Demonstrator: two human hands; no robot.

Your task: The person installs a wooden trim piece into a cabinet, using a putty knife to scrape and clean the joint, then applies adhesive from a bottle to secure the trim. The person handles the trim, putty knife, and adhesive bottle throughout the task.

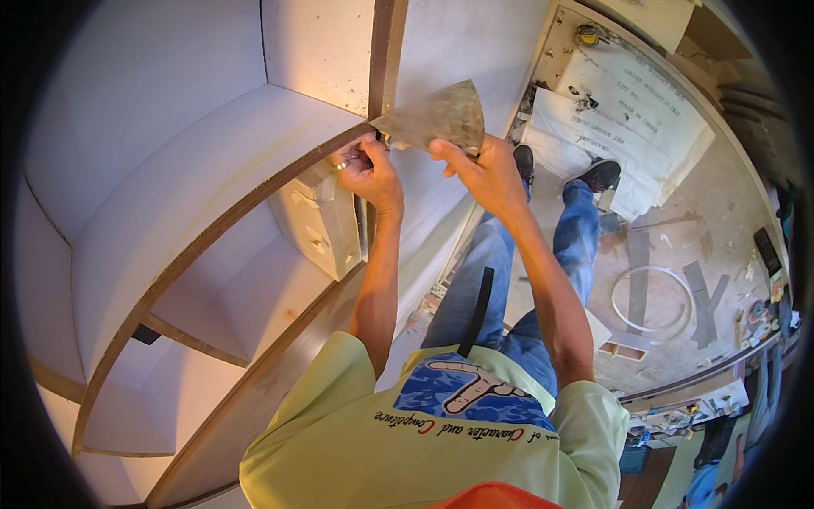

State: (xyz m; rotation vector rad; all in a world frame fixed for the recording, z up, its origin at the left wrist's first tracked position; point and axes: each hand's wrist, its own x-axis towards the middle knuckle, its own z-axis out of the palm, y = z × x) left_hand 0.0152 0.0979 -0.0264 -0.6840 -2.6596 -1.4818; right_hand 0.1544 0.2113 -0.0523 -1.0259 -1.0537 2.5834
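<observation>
Head view: nearest is the person's own pale green shirt [339, 441] with a blue printed patch, and something orange-red [492, 497] at the lower rim, too cut off to tell. Both bare forearms reach up from it to 2 hands working close together. The right hand [487, 174] grips a broad, flared scraper [441, 117], thumb laid along the blade, whose wide end points right and narrow end left. That narrow end is at the corner where the shelf's brown front edge [246, 208] meets an upright brown strip [388, 51]. Just below the corner, the left hand [370, 174] (a ring shows on 1 finger) has its fingers curled against the edge; I cannot tell whether they pinch anything.

Around the left arm spreads a curved-looking white shelving unit [170, 170], with a cream, box-shaped block [318, 222] under the upper shelf. Beyond the hands come blue jeans [579, 220] and 2 dark shoes [599, 175], 1 of them near printed white sacks [627, 102] on the floor [721, 222]. Farther out lie a white ring-shaped coil [614, 293], gray strips [638, 276] and, by the top edge, a yellow tape measure [587, 35].
</observation>
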